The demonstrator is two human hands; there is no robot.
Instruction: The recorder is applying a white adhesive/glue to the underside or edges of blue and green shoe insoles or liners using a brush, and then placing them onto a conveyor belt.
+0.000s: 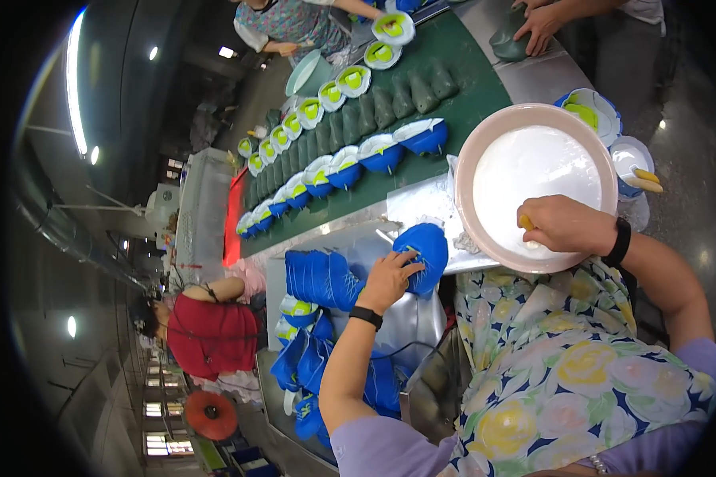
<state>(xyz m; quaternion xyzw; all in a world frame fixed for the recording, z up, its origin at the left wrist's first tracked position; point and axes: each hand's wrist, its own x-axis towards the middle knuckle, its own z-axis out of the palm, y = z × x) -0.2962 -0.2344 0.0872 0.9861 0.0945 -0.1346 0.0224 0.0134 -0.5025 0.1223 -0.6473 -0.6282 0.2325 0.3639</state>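
My left hand (pixel 388 280) is closed on a blue shoe upper (pixel 423 253), with the fingers at its opening. It is held over the metal worktop, left of a large pale pink basin (pixel 468 151). White liquid (pixel 533 171) fills much of the basin. Low over that liquid, my right hand (pixel 561 226) grips a yellow-handled brush (pixel 526 222); its lower end is mostly hidden. Beside my left hand, a row of nested blue shoe uppers (pixel 320 278) lies on the metal surface, and more blue uppers (pixel 314 362) are heaped below them.
A green conveyor belt (pixel 473 75) carries rows of dark shoe lasts (pixel 382 107) and blue-and-white uppers (pixel 380 153). A white pot (pixel 630 155) with yellow handles stands right of the basin. Co-workers' hands (pixel 539 28) and a person in red (pixel 211 334) are nearby.
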